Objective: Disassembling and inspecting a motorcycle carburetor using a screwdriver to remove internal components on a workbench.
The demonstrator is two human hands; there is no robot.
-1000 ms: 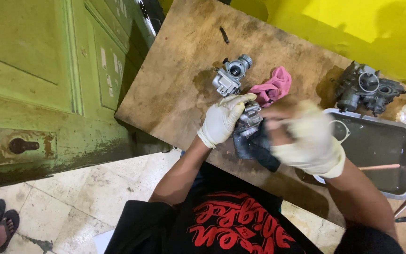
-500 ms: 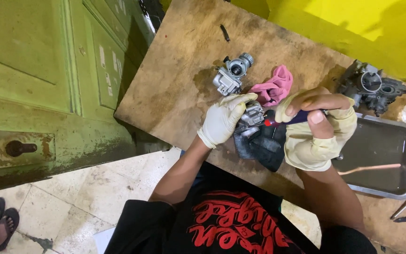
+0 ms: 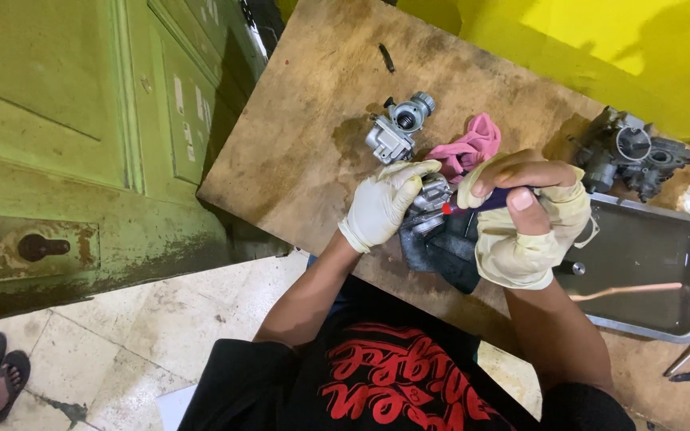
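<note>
The right hand [image 3: 525, 219] has lifted off the work since a second ago — now raised above the dark cloth [image 3: 441, 251], fingers clenched round a red-and-blue screwdriver [image 3: 481, 203]. The left hand [image 3: 385, 203] stays pressed on the carburetor [image 3: 429, 195] near the bench's [image 3: 297, 144] front edge, grasping it. The metal tray [image 3: 640, 263] lies uncovered beside it.

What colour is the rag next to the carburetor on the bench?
Pink. The rag lies crumpled on the wooden bench, just right of the grey carburetor; head view.
</note>
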